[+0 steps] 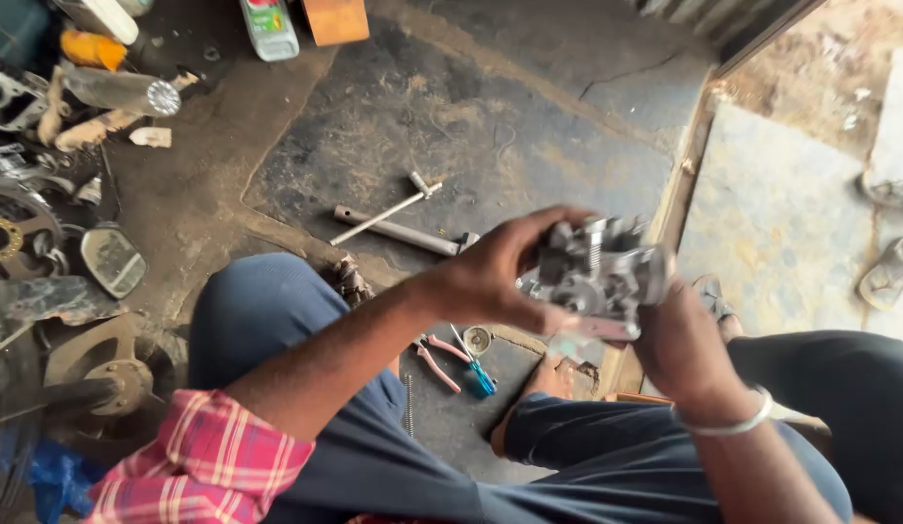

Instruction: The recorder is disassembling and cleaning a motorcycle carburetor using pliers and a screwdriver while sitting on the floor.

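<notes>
Two hands hold one grey metal engine part [595, 277] up in front of the person, above the knees, well clear of the floor. Part is motion-blurred; looks like a cast piece with fins and a round bore, detail hard to tell. Left hand [500, 277] comes in from the left, fingers curled over the top and near side of the part, thumb under it, gripping it. Right hand [679, 344] sits below and right of the part, fingers wrapped up against its underside and mostly hidden behind it; a metal bangle [728, 423] is on that wrist. Left sleeve is red plaid [204, 466], rolled up. Person sits in dark blue trousers [267, 315].

On the dark concrete floor [490, 116], beyond the hands: a long T-handle socket wrench [388, 212] lying across a grey metal tube [398, 231]. Between the legs: pink-handled pliers [439, 357], a blue-handled screwdriver [474, 367], a small round metal piece [478, 340]. Far left: a motorcycle mirror [112, 259], a sprocket [7, 233], a brake drum [117, 374]. Top: a green-labelled plastic bottle [269, 27], an orange block [335, 19]. Sandals [890, 272] at right, on the paler floor.
</notes>
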